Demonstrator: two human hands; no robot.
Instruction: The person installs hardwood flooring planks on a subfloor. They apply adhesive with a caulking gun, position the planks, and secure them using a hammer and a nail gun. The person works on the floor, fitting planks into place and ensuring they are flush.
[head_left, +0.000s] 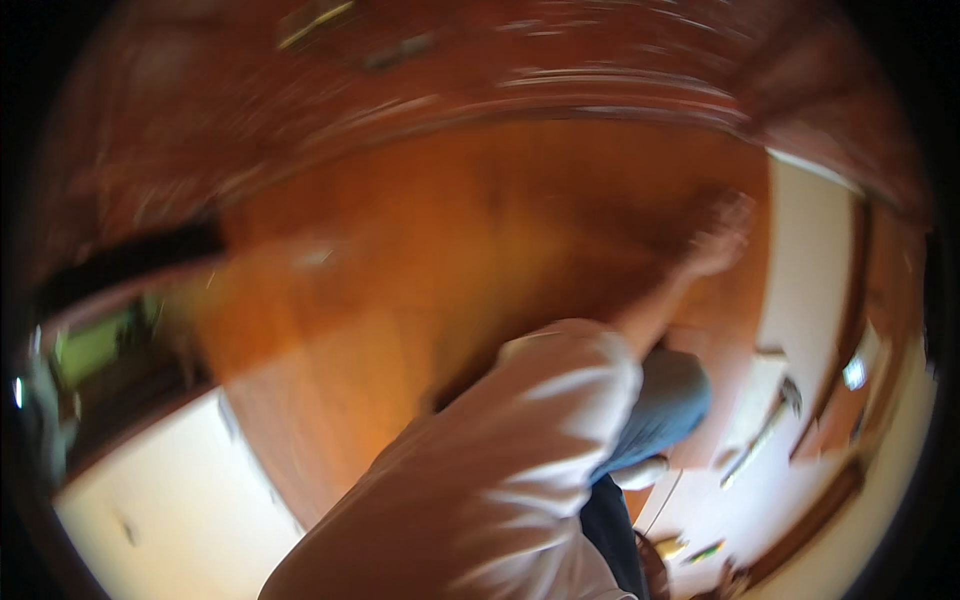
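The picture is heavily blurred. What appears to be my left hand is at the right, over or on a broad orange-brown wooden panel, near the panel's right edge. Its fingers are too smeared to show whether they hold anything. The bare forearm comes out of a pale short sleeve. My right hand is out of view. A claw hammer lies on a pale surface to the lower right, below the hand.
Beside the sleeve is a knee in blue jeans. A small green and yellow item lies at the bottom right. A white panel is at the lower left. A dark reddish, shiny surface spans the top.
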